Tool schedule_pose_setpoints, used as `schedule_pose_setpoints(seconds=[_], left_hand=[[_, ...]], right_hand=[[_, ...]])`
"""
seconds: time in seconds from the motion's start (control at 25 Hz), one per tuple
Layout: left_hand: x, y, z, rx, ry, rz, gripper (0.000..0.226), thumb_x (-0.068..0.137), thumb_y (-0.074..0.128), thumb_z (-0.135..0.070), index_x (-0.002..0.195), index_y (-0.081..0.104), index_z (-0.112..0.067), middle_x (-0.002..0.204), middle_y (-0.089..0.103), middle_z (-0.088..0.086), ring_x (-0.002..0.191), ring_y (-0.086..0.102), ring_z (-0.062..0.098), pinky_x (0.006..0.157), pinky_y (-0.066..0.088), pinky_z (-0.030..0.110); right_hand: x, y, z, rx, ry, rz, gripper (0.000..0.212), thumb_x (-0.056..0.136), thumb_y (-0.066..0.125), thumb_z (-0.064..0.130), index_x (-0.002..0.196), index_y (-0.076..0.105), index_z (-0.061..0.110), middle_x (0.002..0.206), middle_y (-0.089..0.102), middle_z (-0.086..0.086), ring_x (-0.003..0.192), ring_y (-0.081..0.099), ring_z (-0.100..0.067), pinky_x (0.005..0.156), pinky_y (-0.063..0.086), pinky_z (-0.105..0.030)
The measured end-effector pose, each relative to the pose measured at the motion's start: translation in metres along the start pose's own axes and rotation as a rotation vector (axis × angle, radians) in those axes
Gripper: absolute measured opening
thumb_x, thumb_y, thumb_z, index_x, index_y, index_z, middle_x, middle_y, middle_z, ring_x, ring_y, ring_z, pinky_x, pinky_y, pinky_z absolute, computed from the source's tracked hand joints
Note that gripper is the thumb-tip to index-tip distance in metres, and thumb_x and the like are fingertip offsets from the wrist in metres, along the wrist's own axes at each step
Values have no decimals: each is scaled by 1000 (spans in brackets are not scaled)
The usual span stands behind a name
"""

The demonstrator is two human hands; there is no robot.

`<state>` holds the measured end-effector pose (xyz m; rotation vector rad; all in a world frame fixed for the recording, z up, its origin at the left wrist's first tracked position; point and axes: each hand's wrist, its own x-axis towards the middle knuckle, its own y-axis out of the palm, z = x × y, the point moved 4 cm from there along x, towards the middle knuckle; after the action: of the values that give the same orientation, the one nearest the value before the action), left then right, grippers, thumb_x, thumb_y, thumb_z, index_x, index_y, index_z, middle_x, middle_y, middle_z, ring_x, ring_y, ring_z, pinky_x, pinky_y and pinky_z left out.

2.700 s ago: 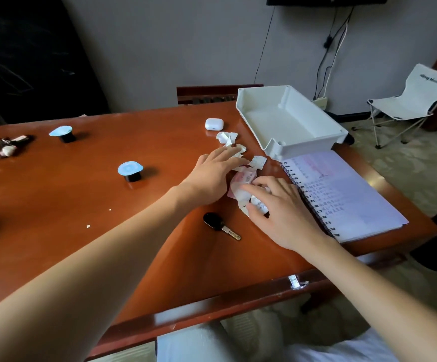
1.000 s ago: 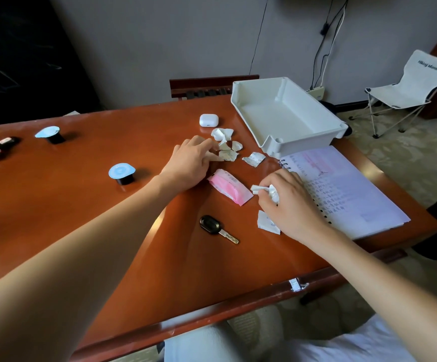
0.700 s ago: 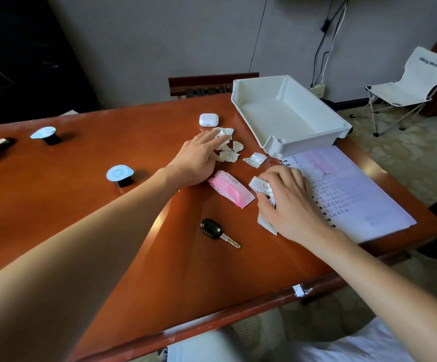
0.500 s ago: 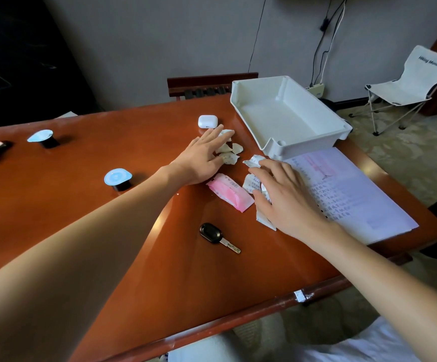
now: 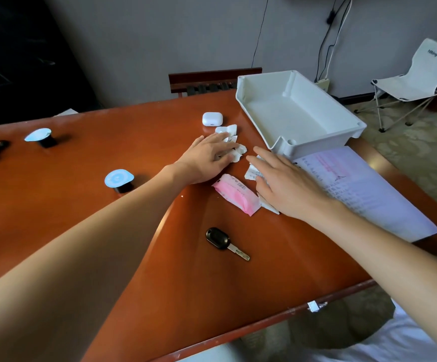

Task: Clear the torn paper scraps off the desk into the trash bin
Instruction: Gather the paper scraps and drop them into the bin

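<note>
The torn paper scraps lie in two small clusters on the far middle of the desk (image 5: pixel 134 244). The far cluster of scraps (image 5: pixel 227 130) sits just near of a white earbud case (image 5: pixel 212 118), and the left hand (image 5: pixel 207 158) lies flat on its near pieces, fingers straight and gripping nothing. The right hand (image 5: pixel 288 186) is also spread flat with straight fingers, pressing down on the second cluster of scraps (image 5: pixel 251 174), whose edges show at the fingertips and beside the thumb. A pink packet (image 5: pixel 237 194) lies between the two hands, touching the right thumb. To the right, a white tray (image 5: pixel 301 146) stands just beyond an open notebook (image 5: pixel 368 194), and the right fingertips come close to the tray's near corner. A black key (image 5: pixel 225 242) lies nearer, and two blue-lidded cups (image 5: pixel 119 180) stand to the left.
</note>
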<state>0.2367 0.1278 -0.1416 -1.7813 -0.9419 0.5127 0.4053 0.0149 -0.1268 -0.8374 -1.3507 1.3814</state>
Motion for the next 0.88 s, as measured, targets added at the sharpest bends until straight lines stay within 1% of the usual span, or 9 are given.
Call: schedule_pose_setpoints(seconds=[0.08, 0.12, 0.16, 0.24, 0.32, 0.48, 0.68, 0.76, 0.88], left_hand=[[-4, -2, 3, -80, 17, -61, 36, 102, 44, -39, 134, 58, -30, 150, 43, -5, 136, 40, 21, 118, 24, 42], [-7, -3, 4, -107, 24, -92, 32, 101, 47, -36, 128, 62, -27, 144, 48, -4, 130, 45, 21, 113, 33, 41], [-11, -5, 5, -124, 23, -114, 29, 99, 50, -32, 123, 64, -24, 138, 51, -2, 126, 48, 21, 109, 37, 37], [-19, -8, 4, -134, -6, -144, 22, 98, 54, -24, 116, 65, -20, 132, 52, 1, 122, 47, 20, 103, 35, 27], [-28, -10, 3, -114, -47, -185, 17, 96, 55, -21, 112, 63, -19, 128, 52, 2, 118, 45, 23, 98, 33, 25], [-39, -9, 5, 3, -135, -290, 14, 94, 55, -23, 106, 60, -19, 120, 50, 2, 113, 41, 25, 95, 30, 31], [-44, -13, 2, -20, -145, -316, 10, 90, 52, -25, 98, 57, -25, 113, 48, -5, 113, 40, 20, 102, 24, 37], [-46, -14, 0, -22, -128, -336, 11, 89, 51, -25, 99, 56, -27, 115, 47, -6, 112, 43, 19, 103, 27, 40], [-47, -15, -1, -1, -117, -349, 24, 92, 48, -28, 114, 55, -31, 136, 40, -4, 121, 41, 20, 106, 26, 43]], right_hand=[[6, 1, 3, -56, -37, -7, 52, 102, 37, 24, 153, 28, 17, 162, 20, 1, 144, 26, -20, 116, 25, -37], [10, 1, 3, -79, -52, -17, 51, 102, 38, 22, 152, 30, 15, 161, 22, 0, 142, 30, -21, 115, 27, -38], [13, 0, 4, -100, -63, -31, 51, 100, 40, 20, 150, 33, 13, 159, 26, -1, 138, 34, -23, 113, 30, -38], [20, 0, 6, -139, -77, -45, 49, 98, 45, 14, 145, 38, 10, 152, 36, -3, 130, 43, -25, 108, 36, -37], [25, 1, 8, -175, -86, -56, 43, 97, 48, 12, 140, 42, 12, 141, 45, -3, 121, 46, -24, 102, 40, -35], [37, 3, 8, -218, -95, -56, 36, 97, 50, 10, 132, 49, 14, 124, 55, -3, 111, 48, -24, 95, 43, -35], [51, -4, 14, -142, -33, -26, 37, 97, 49, 7, 132, 51, 17, 123, 58, -4, 113, 52, -24, 88, 50, -39], [49, -9, 15, -91, -25, -26, 36, 99, 45, 10, 134, 50, 18, 125, 59, -4, 115, 53, -24, 87, 52, -40], [42, -15, 10, -5, -2, -46, 34, 103, 38, 17, 134, 51, 17, 128, 60, -4, 117, 54, -25, 89, 51, -44]])
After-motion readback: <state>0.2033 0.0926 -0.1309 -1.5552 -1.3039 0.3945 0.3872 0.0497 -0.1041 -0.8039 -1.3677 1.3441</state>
